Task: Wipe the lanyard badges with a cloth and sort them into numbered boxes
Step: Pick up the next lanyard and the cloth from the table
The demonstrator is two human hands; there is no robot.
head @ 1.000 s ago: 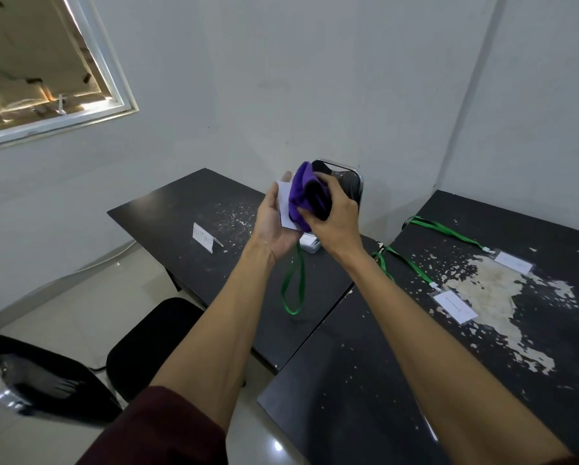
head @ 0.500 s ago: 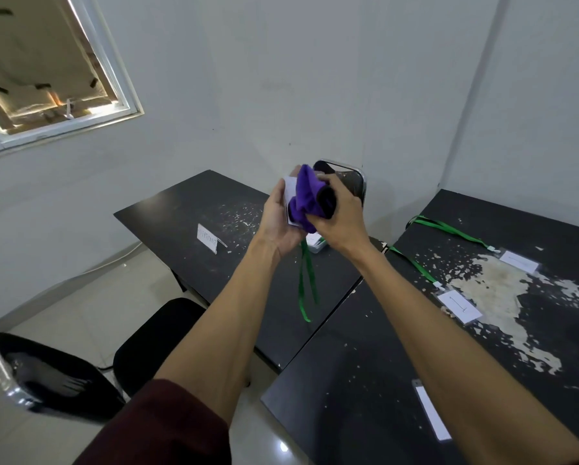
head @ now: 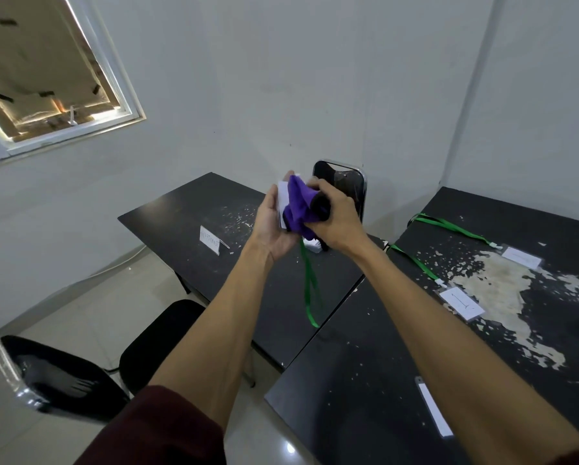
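My left grip holds the white rectangular badge, green lanyard strap dangling; my right grip clutches the purple cloth against it. The white tent card has lettering too blurred to read.

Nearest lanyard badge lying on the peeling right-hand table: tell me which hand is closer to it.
Right. The right hand, gripping the purple cloth, is raised left of the table badge; the left hand, holding a white badge, lies farther left beyond it.

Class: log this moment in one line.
step: wiping | left hand: holds badge | right hand: grips purple cloth against it | green lanyard: hangs down | table: two more badges
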